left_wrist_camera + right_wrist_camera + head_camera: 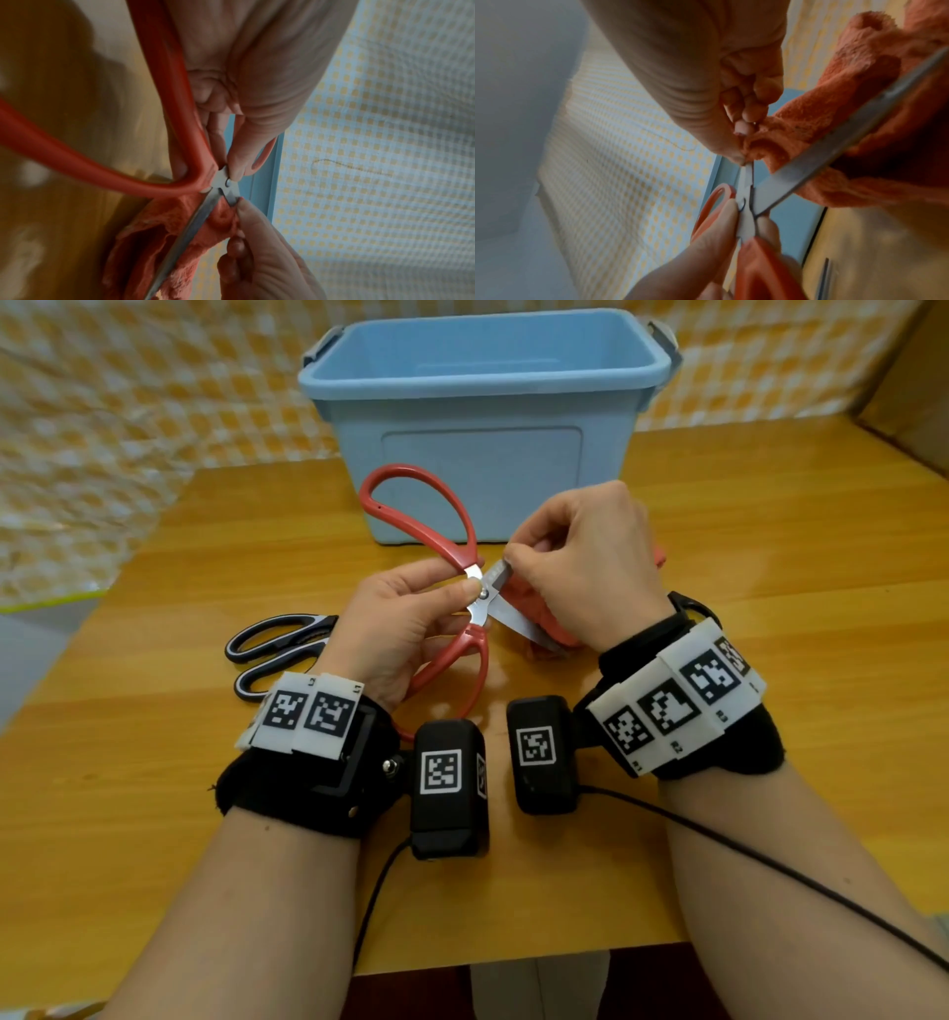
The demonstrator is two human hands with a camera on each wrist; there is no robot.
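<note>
Now the fingers [452,594] of the left hand [405,624] pinch the red scissors [466,541] at the pivot, blades apart, over the surface [770,567]. The right hand [590,557] pinches the upper blade and bunches an orange cloth [524,603]. A blue bin [482,454] stands behind; grey-black scissors [277,642] lie to the left. Wrist-tag print is too small to read.

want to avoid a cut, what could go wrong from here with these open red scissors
1. The red scissors are spread open and the right hand, gripping the orange cloth, pinches one blade near its tip; a slip could drag a fingertip along the edge.
2. The left hand only pinches the pivot, so the free handles might swing the blades shut on fingers.
3. The long blade lies against that cloth under the right palm and may snag it.
</note>
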